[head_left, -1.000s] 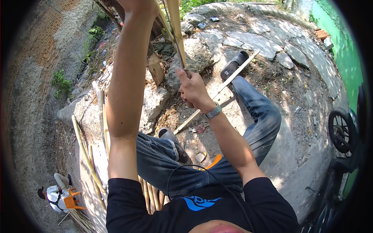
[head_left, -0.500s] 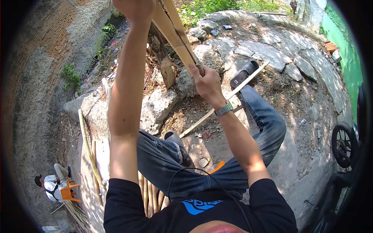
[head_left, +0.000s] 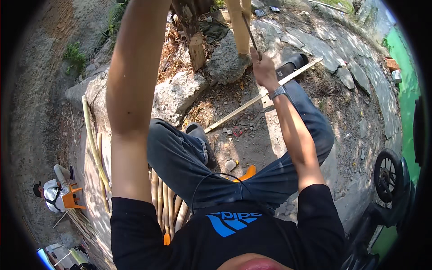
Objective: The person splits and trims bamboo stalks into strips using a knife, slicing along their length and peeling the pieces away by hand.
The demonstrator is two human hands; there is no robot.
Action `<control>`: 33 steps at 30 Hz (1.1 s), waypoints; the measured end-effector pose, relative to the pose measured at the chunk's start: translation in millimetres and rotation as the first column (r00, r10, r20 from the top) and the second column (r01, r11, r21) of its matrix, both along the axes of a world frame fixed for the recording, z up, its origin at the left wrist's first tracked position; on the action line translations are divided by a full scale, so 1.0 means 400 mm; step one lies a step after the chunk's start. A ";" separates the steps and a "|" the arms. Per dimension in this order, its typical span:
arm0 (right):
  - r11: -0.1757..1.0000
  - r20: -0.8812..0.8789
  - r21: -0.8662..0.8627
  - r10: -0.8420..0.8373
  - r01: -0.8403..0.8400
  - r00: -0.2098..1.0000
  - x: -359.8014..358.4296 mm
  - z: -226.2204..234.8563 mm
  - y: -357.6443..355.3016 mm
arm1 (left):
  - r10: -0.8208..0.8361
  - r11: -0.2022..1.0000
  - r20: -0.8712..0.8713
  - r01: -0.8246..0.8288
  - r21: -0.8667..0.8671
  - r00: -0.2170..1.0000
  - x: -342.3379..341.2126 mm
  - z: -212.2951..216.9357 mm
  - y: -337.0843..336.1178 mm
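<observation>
My right hand [head_left: 263, 67] is closed around the handle of a dark thin-bladed knife [head_left: 249, 29]. The blade points up along an upright piece of split bamboo [head_left: 237, 27]. The bamboo's lower end stands on a grey rock [head_left: 225, 65]. My left arm [head_left: 130, 90] reaches straight up and leaves the picture at the top edge, so the left hand is hidden. I am seated, with both knees in blue jeans below my arms.
A long bamboo strip [head_left: 252, 101] lies across the dirt by a black sandal [head_left: 292, 67]. Bamboo poles [head_left: 92, 144] lie at the left and several strips [head_left: 166, 202] under my seat. A person [head_left: 54, 193] sits at lower left. A wheel [head_left: 387, 175] stands at the right.
My right hand with the knife has gone down along the bamboo toward the rock. The left hand, seen earlier on the bamboo's top, has passed out of the picture.
</observation>
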State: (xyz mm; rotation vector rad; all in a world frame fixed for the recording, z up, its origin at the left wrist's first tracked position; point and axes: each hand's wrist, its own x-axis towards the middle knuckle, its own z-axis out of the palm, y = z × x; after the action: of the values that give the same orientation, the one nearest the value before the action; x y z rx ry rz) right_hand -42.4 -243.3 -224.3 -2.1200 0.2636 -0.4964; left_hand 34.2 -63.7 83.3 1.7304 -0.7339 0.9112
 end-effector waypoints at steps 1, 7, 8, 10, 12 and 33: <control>0.998 0.013 -0.056 0.001 0.000 1.000 0.021 -0.134 -0.053 | -0.009 1.000 -0.120 0.013 0.028 0.993 0.024 -0.091 0.007; 0.999 -0.023 0.052 -0.003 0.004 1.000 0.045 -0.183 0.020 | -0.128 0.990 -0.511 0.137 -0.020 0.850 0.115 -0.280 0.161; 0.991 -0.047 0.120 0.072 -0.066 0.996 0.034 -0.136 0.036 | -0.102 0.994 -0.509 0.111 -0.012 0.855 0.125 -0.261 0.176; 0.992 -0.008 0.086 0.096 -0.095 0.995 0.048 -0.145 0.002 | -0.428 0.903 -0.401 0.364 -0.228 0.810 0.157 -0.227 0.136; 0.986 -0.027 0.075 0.153 -0.151 0.988 0.040 -0.139 -0.025 | -0.692 0.718 -0.394 0.522 -0.460 0.605 0.181 -0.187 0.100; 0.913 -0.146 0.356 0.264 -0.198 0.953 0.068 -0.110 0.007 | -0.867 0.422 -0.100 0.612 -0.669 0.488 0.271 -0.100 -0.066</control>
State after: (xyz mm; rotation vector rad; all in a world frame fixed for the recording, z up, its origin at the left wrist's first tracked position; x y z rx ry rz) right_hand -15.2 -240.5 -268.3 -1.8296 0.1855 -0.0950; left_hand 142.6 -90.0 43.2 0.8079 -0.7418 0.0141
